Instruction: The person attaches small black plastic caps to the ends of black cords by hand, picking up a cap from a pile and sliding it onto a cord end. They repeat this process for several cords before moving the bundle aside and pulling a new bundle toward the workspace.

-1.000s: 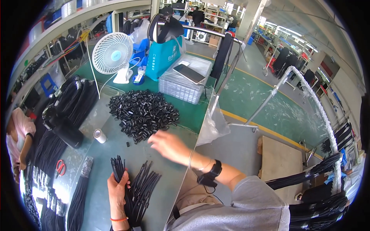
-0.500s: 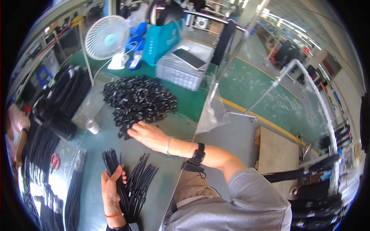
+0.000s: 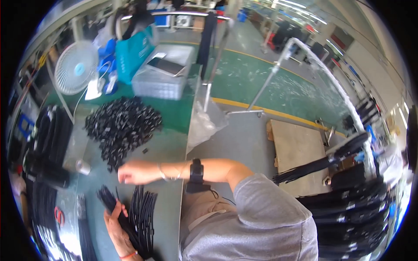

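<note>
My left hand is closed around a bundle of thin black cables, their ends fanning out above the fingers. One strand stands apart beside the thumb. More black cables lie on the table just right of that hand. Above them hovers my right hand, its fingers pinched together at the near edge of a heap of small black pieces. Whatever sits in the pinch is hidden. A single loose black piece lies apart from the heap.
Behind the heap stand a white fan, a teal bag and a pale plastic crate. To the left are a white roll, a dark bottle, red-handled scissors and long cable bundles. Cables hang on a metal rack at right.
My right hand has drawn back from the heap toward the left hand, its fingers pinched. The left hand keeps its hold on the cables. The whole view has shifted.
</note>
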Demonstrator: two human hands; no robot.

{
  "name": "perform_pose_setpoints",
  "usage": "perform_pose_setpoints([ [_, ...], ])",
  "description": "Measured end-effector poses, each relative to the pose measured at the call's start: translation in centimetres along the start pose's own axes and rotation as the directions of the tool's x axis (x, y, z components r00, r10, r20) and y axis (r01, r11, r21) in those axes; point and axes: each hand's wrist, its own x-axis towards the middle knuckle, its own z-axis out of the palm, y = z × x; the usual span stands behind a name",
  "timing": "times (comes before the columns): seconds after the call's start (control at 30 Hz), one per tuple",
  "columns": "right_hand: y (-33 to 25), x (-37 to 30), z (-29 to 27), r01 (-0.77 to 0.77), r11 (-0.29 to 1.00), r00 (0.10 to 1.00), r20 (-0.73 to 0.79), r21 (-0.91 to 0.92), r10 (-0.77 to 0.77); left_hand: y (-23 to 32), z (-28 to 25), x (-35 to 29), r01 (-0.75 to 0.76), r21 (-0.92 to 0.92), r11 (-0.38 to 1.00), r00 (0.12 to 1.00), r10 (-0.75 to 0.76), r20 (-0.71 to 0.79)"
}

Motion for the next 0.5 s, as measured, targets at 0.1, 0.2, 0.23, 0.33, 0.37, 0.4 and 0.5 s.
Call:
perform_pose_setpoints([
  [0.1, 1.4, 0.9, -1.5, -0.115, 0.977, 0.991, -0.04, 0.182, 0.124, 0.5, 0.1, -0.4, 0.049, -0.051, 0.998, 0.999, -0.048, 0.016],
  [0.2, 0.4, -0.2, -3.0, -0.243, 0.795, 0.969, 0.091, 0.556, 0.232, 0.5, 1.0, 0.5, 0.027, -0.045, 0.999, 0.994, -0.022, 0.107],
  [0.23, 0.3, -0.2, -2.9, -0.27, 0.757, 0.962, 0.129, 0.594, 0.242, 0.5, 0.6, 0.6, 0.012, -0.039, 0.999, 0.989, -0.006, 0.147],
  [0.33, -0.7, 0.3, -2.1, -0.37, 0.703, 0.929, 0.255, 0.607, 0.269, 0.7, 0.0, 0.0, 0.013, -0.109, 0.994, 0.997, -0.005, 0.078],
  [0.37, -1.1, 0.3, -2.0, -0.372, 0.7, 0.928, 0.25, 0.61, 0.276, 0.8, 0.0, 0.1, 0.009, -0.101, 0.995, 0.994, 0.002, 0.105],
  [0.4, -1.3, 0.5, -1.8, -0.373, 0.698, 0.928, 0.242, 0.611, 0.284, 0.6, -0.1, 0.0, 0.002, -0.093, 0.996, 0.991, 0.01, 0.136],
  [0.5, -1.9, 0.9, -1.7, -0.371, 0.725, 0.929, 0.247, 0.581, 0.277, 0.3, -0.2, 0.0, -0.018, -0.094, 0.995, 0.992, 0.029, 0.121],
])
